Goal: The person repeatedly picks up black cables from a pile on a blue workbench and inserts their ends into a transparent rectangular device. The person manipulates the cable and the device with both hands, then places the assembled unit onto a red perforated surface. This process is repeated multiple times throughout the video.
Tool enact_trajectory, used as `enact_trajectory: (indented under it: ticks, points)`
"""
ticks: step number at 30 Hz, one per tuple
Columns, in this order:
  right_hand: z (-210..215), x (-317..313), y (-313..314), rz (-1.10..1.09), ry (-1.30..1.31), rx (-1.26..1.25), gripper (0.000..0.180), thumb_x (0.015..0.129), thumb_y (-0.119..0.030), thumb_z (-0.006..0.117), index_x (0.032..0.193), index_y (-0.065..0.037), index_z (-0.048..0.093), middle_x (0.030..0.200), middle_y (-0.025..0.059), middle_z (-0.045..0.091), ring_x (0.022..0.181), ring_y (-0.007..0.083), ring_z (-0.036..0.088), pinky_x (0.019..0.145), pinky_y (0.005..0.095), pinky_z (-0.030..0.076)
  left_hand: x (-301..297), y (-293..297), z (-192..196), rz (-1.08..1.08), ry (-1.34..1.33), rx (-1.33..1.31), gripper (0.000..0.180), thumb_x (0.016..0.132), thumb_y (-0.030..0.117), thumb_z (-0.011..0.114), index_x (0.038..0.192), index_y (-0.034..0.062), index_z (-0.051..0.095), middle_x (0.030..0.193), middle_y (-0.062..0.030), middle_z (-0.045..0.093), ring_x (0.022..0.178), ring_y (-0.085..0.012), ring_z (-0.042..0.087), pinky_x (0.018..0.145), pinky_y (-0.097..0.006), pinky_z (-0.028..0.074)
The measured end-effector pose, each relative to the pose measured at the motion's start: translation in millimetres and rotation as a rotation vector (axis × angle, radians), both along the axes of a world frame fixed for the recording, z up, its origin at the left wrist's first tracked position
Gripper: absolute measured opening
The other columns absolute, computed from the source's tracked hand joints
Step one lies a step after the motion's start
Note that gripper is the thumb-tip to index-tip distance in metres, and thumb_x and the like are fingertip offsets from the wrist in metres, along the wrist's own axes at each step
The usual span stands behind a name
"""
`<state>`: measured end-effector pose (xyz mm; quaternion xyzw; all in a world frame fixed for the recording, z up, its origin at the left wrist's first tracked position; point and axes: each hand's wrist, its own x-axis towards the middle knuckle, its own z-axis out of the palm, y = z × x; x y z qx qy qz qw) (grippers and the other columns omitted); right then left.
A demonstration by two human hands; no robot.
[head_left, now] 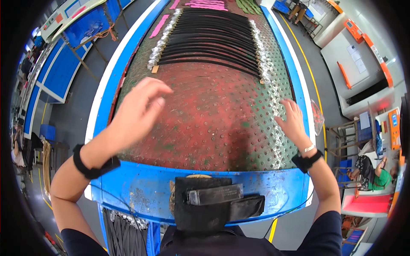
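Over the near left part of a red and green studded table (200, 115), my left hand (139, 111) hangs with nothing in it, fingers slightly bent and thumb apart. My right hand (294, 121), also empty, has its fingers spread above the table's right side. Beyond both hands lies a row of several long black straps (209, 40), set side by side across the surface. Their ends are wrapped in clear or silvery film (261, 53). Small tan pieces (155, 69) show at the nearest strap's ends. Neither hand touches the straps.
Pink strips (207, 4) and green strips (249, 6) lie at the far end. A blue frame (141, 183) edges the table. Below its near left corner, more black straps (128, 234) hang in a blue container. A person in green (380, 177) sits at far right.
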<state>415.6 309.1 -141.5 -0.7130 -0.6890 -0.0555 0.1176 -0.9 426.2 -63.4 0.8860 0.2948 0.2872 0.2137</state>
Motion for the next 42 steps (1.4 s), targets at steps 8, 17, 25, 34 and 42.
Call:
enact_trajectory:
  ticks: [8,17,25,34,42]
  points:
    - [70,-124,-135,0.005,0.217,-0.097,0.051,0.073,-0.011,0.068,0.120,-0.005,0.048,0.127,0.0174,0.044,0.120,0.0349,0.040,0.100,0.0421,0.031,-10,-178,138,-0.775,-0.517,-0.304,0.024,0.085,0.011,0.052,0.103,-0.0034,0.057,0.104,-0.0177,0.058,0.099,-0.0287,0.055,0.085,-0.037,0.043]
    - [66,-184,-213,-0.070,0.279,-0.042,0.047,0.073,-0.011,0.068,0.116,-0.003,0.050,0.126,0.0177,0.046,0.118,0.0352,0.042,0.099,0.0416,0.034,-44,-269,121,-1.125,-0.995,-0.510,0.026,0.087,0.011,0.051,0.103,-0.0093,0.057,0.102,-0.0229,0.059,0.098,-0.0316,0.054,0.082,-0.037,0.044]
    - [63,-137,-222,-0.015,0.084,0.024,0.038,0.074,-0.016,0.066,0.108,-0.003,0.055,0.107,0.0163,0.057,0.108,0.0355,0.048,0.092,0.0417,0.038,-52,-312,107,-1.230,-1.271,-0.612,0.030,0.088,0.011,0.050,0.103,-0.0146,0.056,0.099,-0.0275,0.060,0.097,-0.0341,0.054,0.080,-0.037,0.045]
    - [15,20,-89,0.050,0.017,-0.383,0.032,0.074,-0.023,0.062,0.097,0.000,0.061,0.102,0.0184,0.058,0.098,0.0331,0.055,0.086,0.0380,0.044,5,-345,124,-1.118,-1.501,-0.698,0.037,0.090,0.017,0.050,0.101,-0.0185,0.056,0.097,-0.0319,0.060,0.094,-0.0384,0.055,0.081,-0.040,0.043]
    - [-47,81,31,0.163,-0.162,-0.506,0.033,0.077,-0.020,0.056,0.101,0.002,0.060,0.126,0.0174,0.047,0.103,0.0310,0.057,0.090,0.0388,0.045,89,-330,127,-1.048,-1.206,-0.557,0.040,0.094,0.023,0.045,0.117,-0.0087,0.051,0.104,-0.0268,0.061,0.105,-0.0355,0.051,0.089,-0.041,0.032]
